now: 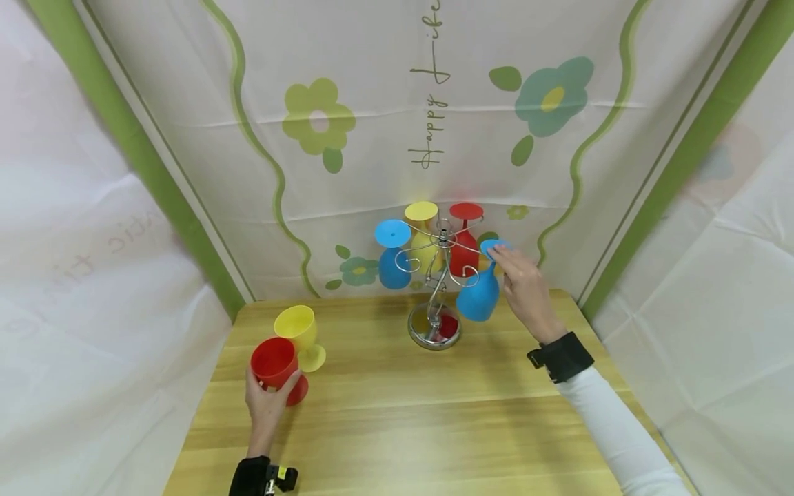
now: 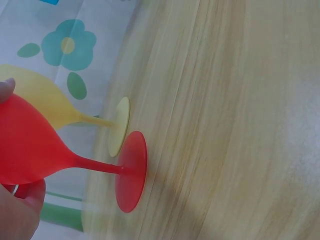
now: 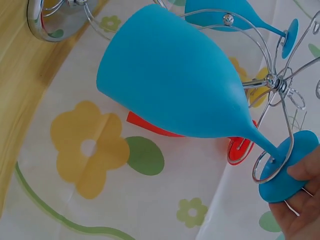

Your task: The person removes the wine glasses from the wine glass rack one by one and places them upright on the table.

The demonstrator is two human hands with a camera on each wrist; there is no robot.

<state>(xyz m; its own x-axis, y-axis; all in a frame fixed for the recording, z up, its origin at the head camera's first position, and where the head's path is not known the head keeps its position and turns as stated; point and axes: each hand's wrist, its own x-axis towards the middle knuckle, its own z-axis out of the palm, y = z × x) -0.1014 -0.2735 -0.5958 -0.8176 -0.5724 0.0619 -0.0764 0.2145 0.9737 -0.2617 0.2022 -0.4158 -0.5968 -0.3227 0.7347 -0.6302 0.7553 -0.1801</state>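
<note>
In the head view my left hand [image 1: 265,408] grips the bowl of an upright red goblet [image 1: 273,362], its foot at the tabletop. Just behind it stands an upright yellow goblet [image 1: 298,329]. Off to the right, my right hand [image 1: 528,293] pinches the round foot of a blue goblet [image 1: 477,297], bowl down, at a chrome stemware rack [image 1: 434,342]. The right wrist view shows this blue goblet's stem [image 3: 262,140] inside a wire loop, with the thumb [image 3: 305,167] on the foot. Another blue goblet [image 1: 393,267], a yellow goblet [image 1: 422,212] and a red goblet [image 1: 466,211] hang upside down there.
The wooden table [image 1: 397,427] backs onto a white curtain [image 1: 384,158] with printed flowers. More white cloth [image 1: 80,275] closes in the left and right sides. The rack's wire arms spread outward near my right hand.
</note>
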